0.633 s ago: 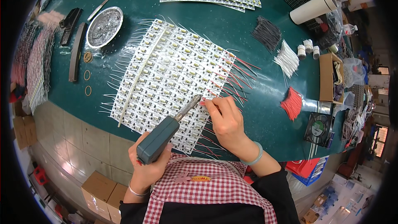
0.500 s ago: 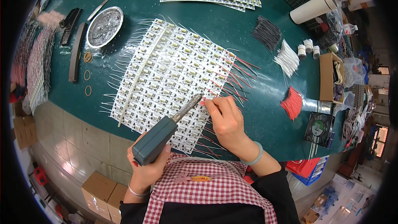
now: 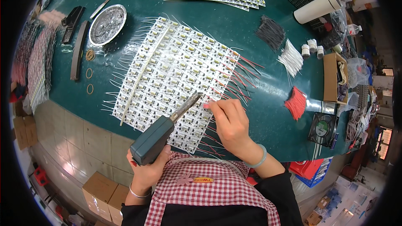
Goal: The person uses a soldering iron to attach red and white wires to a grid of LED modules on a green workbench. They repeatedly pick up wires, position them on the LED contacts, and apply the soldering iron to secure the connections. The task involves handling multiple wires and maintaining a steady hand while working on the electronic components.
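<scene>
Left hand (image 3: 147,171) grips soldering iron (image 3: 161,130), tip at near edge of LED board panel (image 3: 176,79); right hand (image 3: 229,121) pinches a red wire (image 3: 217,94) just beside tip. Risk: fingers v. close to hot tip, so a slip could burn them or bridge pads; loose red wire bundle (image 3: 295,102) lies right of panel on bench (image 3: 259,29).

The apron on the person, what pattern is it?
The apron has red and white checks, seen best in the head view.

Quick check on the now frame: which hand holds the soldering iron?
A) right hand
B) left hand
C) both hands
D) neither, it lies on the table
B: the left hand grips the teal handle of the soldering iron, its tip over the sheet of small white circuit boards, while the right hand pinches a wire at the tip.
</scene>
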A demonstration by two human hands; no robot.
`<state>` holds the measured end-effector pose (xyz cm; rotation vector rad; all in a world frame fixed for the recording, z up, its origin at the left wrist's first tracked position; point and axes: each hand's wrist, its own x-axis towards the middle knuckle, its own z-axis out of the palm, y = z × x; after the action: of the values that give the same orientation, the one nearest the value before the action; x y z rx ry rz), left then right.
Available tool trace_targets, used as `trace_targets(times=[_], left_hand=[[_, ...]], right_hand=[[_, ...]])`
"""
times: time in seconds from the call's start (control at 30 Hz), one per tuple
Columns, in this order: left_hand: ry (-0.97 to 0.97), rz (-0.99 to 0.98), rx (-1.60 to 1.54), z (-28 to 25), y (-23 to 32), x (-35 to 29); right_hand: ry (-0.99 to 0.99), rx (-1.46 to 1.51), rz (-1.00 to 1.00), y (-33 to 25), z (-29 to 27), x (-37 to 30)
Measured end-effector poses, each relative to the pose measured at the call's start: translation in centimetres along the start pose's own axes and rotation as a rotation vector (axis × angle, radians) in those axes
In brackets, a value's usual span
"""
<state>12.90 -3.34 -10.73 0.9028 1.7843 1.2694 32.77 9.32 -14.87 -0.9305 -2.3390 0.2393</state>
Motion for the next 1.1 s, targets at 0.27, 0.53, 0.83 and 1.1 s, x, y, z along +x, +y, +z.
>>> trace_targets(times=[0.27, 0.53, 0.83, 1.1], left_hand=[[-0.062, 0.053, 0.065, -0.64, -0.87, -0.43], [-0.111, 0.092, 0.104, -0.64, -0.38, -0.34], [-0.117, 0.113, 0.169, -0.45, -0.39, -0.35], [-0.124, 0.104, 0.146, -0.66, -0.26, -0.37]], right_hand=[[-0.046, 0.035, 0.027, -0.49, 0.66, -1.11], [-0.052, 0.016, 0.036, -0.76, 0.82, -1.09], [-0.07, 0.003, 0.023, -0.87, 0.85, -0.96], [-0.082, -0.003, 0.029, -0.96, 0.98, -1.09]])
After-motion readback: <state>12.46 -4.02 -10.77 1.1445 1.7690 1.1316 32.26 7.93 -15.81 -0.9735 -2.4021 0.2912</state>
